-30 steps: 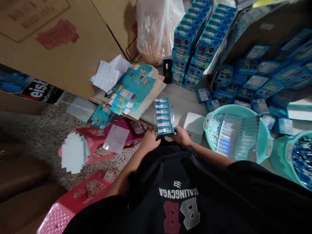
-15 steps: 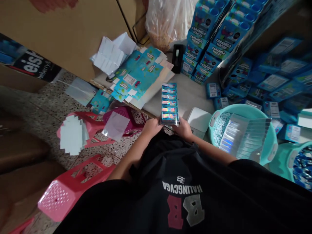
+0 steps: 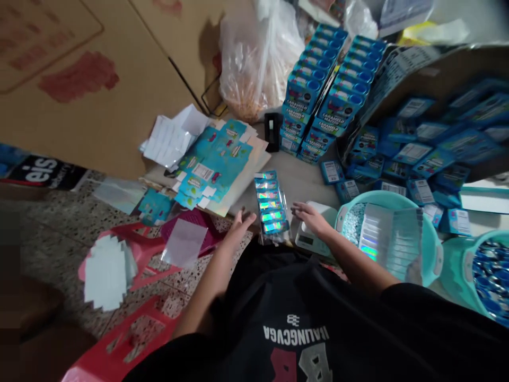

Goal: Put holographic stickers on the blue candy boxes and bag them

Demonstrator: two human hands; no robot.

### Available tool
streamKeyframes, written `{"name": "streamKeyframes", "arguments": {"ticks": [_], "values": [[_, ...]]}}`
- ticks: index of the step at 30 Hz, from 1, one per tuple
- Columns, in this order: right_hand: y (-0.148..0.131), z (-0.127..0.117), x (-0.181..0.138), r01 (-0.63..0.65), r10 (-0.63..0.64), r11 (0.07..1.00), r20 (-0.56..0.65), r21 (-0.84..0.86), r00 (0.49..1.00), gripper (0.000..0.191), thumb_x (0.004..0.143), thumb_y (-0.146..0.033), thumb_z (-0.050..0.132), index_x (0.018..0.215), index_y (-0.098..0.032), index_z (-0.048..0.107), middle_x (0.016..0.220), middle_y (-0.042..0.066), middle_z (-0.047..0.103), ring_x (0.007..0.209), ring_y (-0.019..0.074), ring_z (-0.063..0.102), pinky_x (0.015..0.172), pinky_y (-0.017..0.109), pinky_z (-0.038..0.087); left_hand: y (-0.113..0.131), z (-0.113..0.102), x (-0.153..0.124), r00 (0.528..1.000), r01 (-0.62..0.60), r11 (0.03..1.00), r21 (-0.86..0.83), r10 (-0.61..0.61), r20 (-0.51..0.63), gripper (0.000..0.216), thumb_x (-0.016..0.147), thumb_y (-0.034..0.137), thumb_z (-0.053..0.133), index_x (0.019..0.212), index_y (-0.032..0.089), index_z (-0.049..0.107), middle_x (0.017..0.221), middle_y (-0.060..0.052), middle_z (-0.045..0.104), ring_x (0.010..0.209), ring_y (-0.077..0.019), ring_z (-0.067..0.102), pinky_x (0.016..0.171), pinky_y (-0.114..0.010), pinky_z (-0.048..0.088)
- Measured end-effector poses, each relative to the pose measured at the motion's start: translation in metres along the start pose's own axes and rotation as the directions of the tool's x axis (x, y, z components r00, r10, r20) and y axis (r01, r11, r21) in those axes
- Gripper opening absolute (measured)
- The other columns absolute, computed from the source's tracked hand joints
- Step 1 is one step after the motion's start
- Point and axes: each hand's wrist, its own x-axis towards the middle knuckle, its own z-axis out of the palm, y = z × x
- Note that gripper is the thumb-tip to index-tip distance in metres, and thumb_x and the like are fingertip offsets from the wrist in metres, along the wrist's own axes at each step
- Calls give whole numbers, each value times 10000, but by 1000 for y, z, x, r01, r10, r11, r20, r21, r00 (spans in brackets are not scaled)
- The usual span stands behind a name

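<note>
Both hands have let go of the row of holographic packets [image 3: 271, 204], which they gripped at its near end half a second ago. It now lies flat on the grey tabletop [image 3: 298, 178], inside a clear wrapper. Left hand [image 3: 238, 225] hovers just beside its near left corner, fingers spread, holding nothing. Right hand [image 3: 312, 216] is open too, resting palm down on the white scale [image 3: 314, 236] just right of the row; the scale's display is too dim to read.

Packet printing is only a rainbow glare, so nothing on it is legible. Behind, stacked blue cartons [image 3: 318, 101] show "CARAMELO" lettering, blurred here. Flattened blue carton blanks [image 3: 212, 164] lie to the left, with their small labels unreadable. A black strip [image 3: 43, 172] at the far left reads "eis", cut off by the big cardboard box [image 3: 99, 79]. The teal basin [image 3: 392, 239] holds pale pellets, mostly hidden under a shiny strip sheet [image 3: 392, 236]. A second basin [image 3: 483, 270] is cut by the frame edge. The shirt bears "BB", seen upside down.
</note>
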Motion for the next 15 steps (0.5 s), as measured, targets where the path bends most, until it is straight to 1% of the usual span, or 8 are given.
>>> {"name": "streamKeyframes", "arguments": {"ticks": [2,4,7,8,10,11,13,15], "values": [[-14,12,19,-16,17,999,-41,44,999,497,935,-420,457,1356,-162,504,1202,143,670,1041,285,656,934,492,510,5,24,15,997,74,997,-19,-75,-25,671,687,422,818,1275,223,563,1266,-120,650,1207,-283,593,1006,-397,480],[-29,29,36,-2,9,996,-74,90,997,521,884,-482,562,1318,-195,539,1191,97,680,1054,269,651,959,463,499,10,45,27,995,103,995,7,-103,16,598,709,449,794,1218,207,593,1137,-111,705,1066,-273,671,914,-401,540],[-45,50,46,71,-46,975,-123,208,991,545,855,-464,620,1323,-198,534,1244,67,651,1120,238,616,1013,400,465,16,57,28,988,149,988,52,-151,44,491,804,420,701,1234,225,566,1074,-77,723,984,-238,701,863,-385,570],[-49,54,44,80,-52,969,-125,233,991,548,847,-455,632,1320,-194,540,1239,62,651,1126,235,610,1015,389,463,17,53,24,984,178,984,30,-179,25,453,816,379,686,1229,229,575,1082,-67,723,1005,-232,696,875,-372,570],[-54,61,35,56,-31,963,-94,264,995,587,802,-469,683,1304,-186,565,1223,64,653,1126,245,609,1012,388,464,21,34,15,956,287,955,73,-290,35,417,840,353,641,1238,245,580,1125,-51,715,1070,-234,676,893,-367,571],[-57,64,30,43,-23,961,-75,275,997,651,765,-476,721,1327,-192,554,1256,72,632,1154,258,594,1022,392,456,24,21,13,936,342,931,126,-350,42,432,859,377,604,1271,258,561,1132,-47,713,1092,-240,668,895,-378,575],[-65,66,19,-47,71,961,-81,271,994,800,644,-487,813,1354,-245,536,1349,79,555,1246,302,525,1054,425,425,34,-4,20,885,438,853,284,-465,30,479,874,473,534,1320,298,518,1064,-45,732,1090,-260,672,868,-411,593],[-74,63,10,-93,124,955,-94,281,988,926,544,-559,846,1366,-301,509,1415,72,479,1312,347,454,1071,462,405,45,-10,37,891,375,777,506,-453,36,620,828,658,471,1336,303,498,1002,-66,743,1094,-294,670,834,-431,608]]}}
